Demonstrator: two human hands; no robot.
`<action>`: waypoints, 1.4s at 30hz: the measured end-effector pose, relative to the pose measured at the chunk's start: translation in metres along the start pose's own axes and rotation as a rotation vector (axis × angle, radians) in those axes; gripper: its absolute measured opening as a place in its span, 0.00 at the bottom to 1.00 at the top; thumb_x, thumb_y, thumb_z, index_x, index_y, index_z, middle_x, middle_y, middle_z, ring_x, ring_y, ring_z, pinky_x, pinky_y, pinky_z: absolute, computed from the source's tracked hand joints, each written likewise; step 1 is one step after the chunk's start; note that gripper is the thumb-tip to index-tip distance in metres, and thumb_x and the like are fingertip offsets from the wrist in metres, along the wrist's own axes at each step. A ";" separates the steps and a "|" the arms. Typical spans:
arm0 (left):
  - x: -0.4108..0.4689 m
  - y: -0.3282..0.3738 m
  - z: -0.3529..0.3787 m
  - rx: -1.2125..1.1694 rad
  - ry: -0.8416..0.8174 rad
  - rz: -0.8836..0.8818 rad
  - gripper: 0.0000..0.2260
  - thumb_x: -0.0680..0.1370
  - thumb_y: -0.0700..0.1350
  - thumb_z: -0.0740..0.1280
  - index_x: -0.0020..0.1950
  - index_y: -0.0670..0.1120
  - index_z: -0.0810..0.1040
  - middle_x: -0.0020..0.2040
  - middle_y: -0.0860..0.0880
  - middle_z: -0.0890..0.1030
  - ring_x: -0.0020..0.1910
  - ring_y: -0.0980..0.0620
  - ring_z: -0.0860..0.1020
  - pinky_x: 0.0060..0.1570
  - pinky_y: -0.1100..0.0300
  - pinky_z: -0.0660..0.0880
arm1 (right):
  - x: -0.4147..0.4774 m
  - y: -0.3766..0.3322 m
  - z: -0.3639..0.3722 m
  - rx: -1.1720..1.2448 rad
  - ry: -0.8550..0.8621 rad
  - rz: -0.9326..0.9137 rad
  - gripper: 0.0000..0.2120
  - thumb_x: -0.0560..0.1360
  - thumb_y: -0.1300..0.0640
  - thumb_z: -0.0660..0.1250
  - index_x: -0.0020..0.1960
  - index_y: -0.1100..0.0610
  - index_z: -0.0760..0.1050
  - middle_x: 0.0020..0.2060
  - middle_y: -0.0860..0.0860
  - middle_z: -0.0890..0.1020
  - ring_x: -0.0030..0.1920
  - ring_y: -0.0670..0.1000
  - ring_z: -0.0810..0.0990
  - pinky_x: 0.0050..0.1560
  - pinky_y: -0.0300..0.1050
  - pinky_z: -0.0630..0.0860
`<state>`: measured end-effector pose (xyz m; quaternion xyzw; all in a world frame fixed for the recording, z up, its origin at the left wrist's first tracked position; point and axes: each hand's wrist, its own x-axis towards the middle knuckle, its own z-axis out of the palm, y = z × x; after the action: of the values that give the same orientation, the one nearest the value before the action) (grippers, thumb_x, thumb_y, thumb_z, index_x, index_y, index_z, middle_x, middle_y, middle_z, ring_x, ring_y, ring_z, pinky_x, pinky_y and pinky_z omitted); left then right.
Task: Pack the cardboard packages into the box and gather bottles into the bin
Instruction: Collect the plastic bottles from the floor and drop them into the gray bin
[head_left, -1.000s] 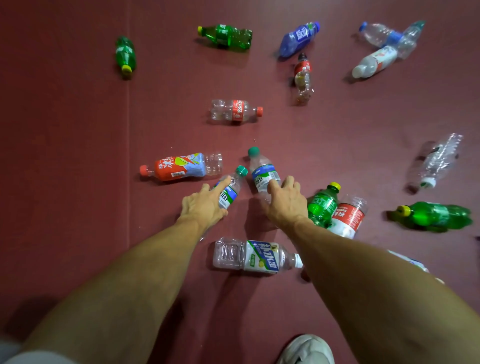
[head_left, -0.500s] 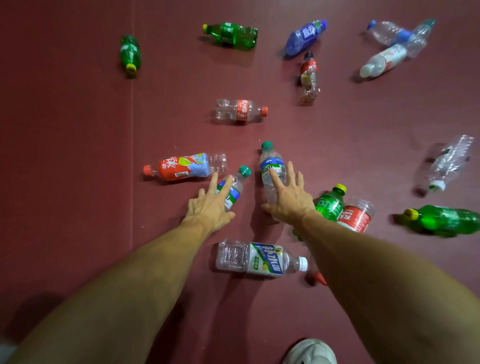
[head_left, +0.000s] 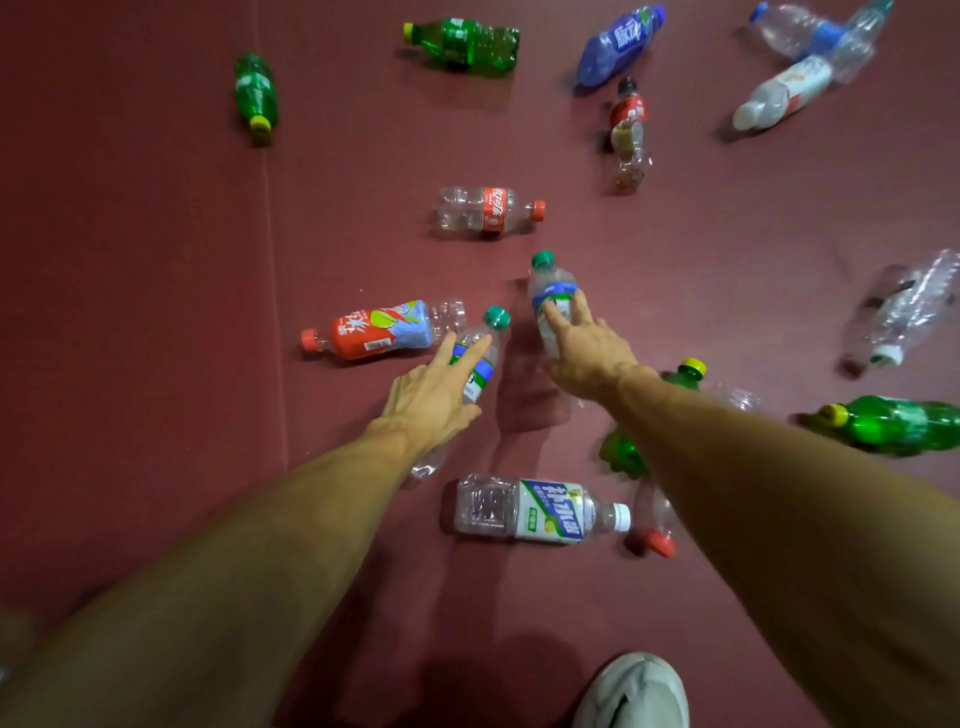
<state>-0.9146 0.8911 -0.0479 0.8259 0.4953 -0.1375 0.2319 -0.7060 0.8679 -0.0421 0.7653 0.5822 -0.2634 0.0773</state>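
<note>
Several empty plastic bottles lie scattered on a dark red floor. My left hand (head_left: 434, 397) reaches forward, its straight fingers lying on a clear bottle with a green cap and blue-green label (head_left: 480, 340). My right hand (head_left: 587, 351) stretches out with spread fingers touching a second green-capped bottle with a blue label (head_left: 549, 283), which points away from me. Neither hand is closed round its bottle. No bin, box or cardboard package is in view.
Close by lie an orange-labelled bottle (head_left: 379, 330), a red-labelled clear bottle (head_left: 488, 210) and a white-capped bottle (head_left: 540, 512). Green bottles (head_left: 893, 423) (head_left: 467, 44) (head_left: 255, 96), a blue one (head_left: 618, 44) and clear ones (head_left: 904, 306) lie farther out. My shoe (head_left: 634, 691) is at the bottom.
Both hands have reached farther forward and their fingers have straightened over the two green-capped bottles. The bottle under my right hand has slid away from me.
</note>
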 end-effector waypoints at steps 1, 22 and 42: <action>-0.007 0.005 -0.014 -0.009 0.006 -0.012 0.40 0.77 0.53 0.69 0.81 0.60 0.47 0.82 0.47 0.48 0.68 0.37 0.73 0.60 0.47 0.74 | -0.008 -0.003 -0.014 0.002 0.002 -0.006 0.37 0.77 0.54 0.66 0.81 0.47 0.50 0.80 0.56 0.43 0.70 0.66 0.65 0.66 0.57 0.69; -0.290 0.252 -0.514 0.036 0.014 0.313 0.37 0.77 0.54 0.70 0.80 0.62 0.53 0.82 0.49 0.52 0.66 0.34 0.74 0.65 0.46 0.70 | -0.450 -0.061 -0.452 0.231 0.239 0.332 0.39 0.81 0.50 0.65 0.82 0.52 0.43 0.80 0.58 0.37 0.77 0.62 0.54 0.68 0.58 0.69; -0.649 0.505 -0.491 0.308 -0.001 1.259 0.33 0.76 0.57 0.69 0.77 0.59 0.58 0.72 0.50 0.65 0.55 0.35 0.77 0.52 0.49 0.72 | -0.954 -0.067 -0.399 0.437 0.590 1.231 0.39 0.80 0.46 0.66 0.81 0.52 0.46 0.80 0.55 0.40 0.75 0.60 0.59 0.66 0.55 0.69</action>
<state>-0.7764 0.4540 0.7931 0.9820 -0.1092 -0.0449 0.1472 -0.8183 0.2466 0.7803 0.9922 -0.0246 -0.0649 -0.1038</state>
